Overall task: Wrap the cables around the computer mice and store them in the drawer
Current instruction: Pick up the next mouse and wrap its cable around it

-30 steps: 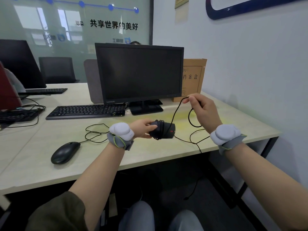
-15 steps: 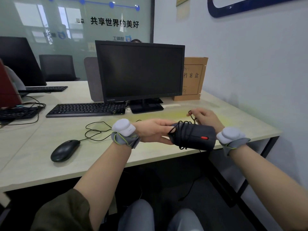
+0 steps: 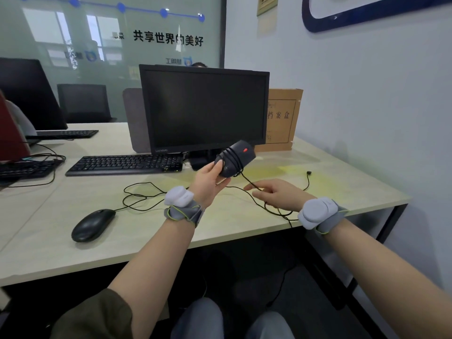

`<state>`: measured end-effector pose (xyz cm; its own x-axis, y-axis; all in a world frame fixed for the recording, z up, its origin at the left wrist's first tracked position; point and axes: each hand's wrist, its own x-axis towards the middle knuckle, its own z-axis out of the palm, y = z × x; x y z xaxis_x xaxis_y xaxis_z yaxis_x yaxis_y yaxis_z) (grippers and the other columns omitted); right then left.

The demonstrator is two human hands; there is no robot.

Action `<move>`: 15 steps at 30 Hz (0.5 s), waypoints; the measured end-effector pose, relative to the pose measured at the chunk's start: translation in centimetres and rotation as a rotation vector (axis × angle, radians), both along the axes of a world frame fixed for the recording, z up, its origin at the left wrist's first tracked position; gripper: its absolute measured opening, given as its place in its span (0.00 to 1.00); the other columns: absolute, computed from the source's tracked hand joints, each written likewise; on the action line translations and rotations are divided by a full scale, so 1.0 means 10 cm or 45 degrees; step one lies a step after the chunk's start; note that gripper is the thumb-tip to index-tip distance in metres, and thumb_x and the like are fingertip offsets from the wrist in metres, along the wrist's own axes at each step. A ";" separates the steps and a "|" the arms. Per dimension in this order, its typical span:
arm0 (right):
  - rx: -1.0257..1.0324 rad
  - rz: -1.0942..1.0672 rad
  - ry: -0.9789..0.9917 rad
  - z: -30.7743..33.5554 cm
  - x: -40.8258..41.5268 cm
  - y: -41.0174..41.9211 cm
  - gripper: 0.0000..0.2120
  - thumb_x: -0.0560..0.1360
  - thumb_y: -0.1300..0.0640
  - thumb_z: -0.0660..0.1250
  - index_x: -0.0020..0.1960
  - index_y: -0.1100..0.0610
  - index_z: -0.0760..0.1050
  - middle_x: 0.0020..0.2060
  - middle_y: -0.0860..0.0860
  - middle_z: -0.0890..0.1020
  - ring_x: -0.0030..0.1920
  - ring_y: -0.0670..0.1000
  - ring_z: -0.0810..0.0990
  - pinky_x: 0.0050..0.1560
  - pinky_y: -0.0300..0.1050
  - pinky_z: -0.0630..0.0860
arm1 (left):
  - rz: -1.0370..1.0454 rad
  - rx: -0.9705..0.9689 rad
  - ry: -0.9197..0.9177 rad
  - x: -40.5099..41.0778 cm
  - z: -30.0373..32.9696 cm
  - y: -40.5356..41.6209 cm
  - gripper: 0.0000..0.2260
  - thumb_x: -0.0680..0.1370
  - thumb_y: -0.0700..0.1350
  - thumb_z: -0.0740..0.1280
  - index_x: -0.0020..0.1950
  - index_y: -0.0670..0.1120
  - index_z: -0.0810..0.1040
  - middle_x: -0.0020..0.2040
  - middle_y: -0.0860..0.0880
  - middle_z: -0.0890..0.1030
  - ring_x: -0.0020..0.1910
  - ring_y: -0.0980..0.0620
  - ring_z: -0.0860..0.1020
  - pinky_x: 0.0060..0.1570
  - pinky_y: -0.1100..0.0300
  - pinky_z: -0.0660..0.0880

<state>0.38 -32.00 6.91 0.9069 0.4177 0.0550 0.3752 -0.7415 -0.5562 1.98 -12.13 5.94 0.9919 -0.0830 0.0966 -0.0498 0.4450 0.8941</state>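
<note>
Black monitor [image 3: 204,108] (Lenovo-badged), lettered cardboard box [image 3: 281,118]

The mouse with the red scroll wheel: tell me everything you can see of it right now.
The mouse with the red scroll wheel is dark, matte plastic by the look. The left hand holds it by its rear end, raised above the desk in front of the monitor and tilted nose-up. Several turns of its thin black cable cross its middle. The rest trails down under the right hand, loops across the desk edge, and ends in a free plug near the wall.
</note>
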 end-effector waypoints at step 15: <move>0.045 0.078 -0.005 0.44 -0.19 -0.05 0.14 0.76 0.53 0.60 0.37 0.45 0.82 0.31 0.52 0.70 0.32 0.52 0.63 0.35 0.44 0.61 | -0.459 1.406 -0.108 -0.16 -0.02 0.07 0.12 0.79 0.43 0.61 0.60 0.42 0.75 0.50 0.42 0.80 0.51 0.44 0.78 0.62 0.50 0.74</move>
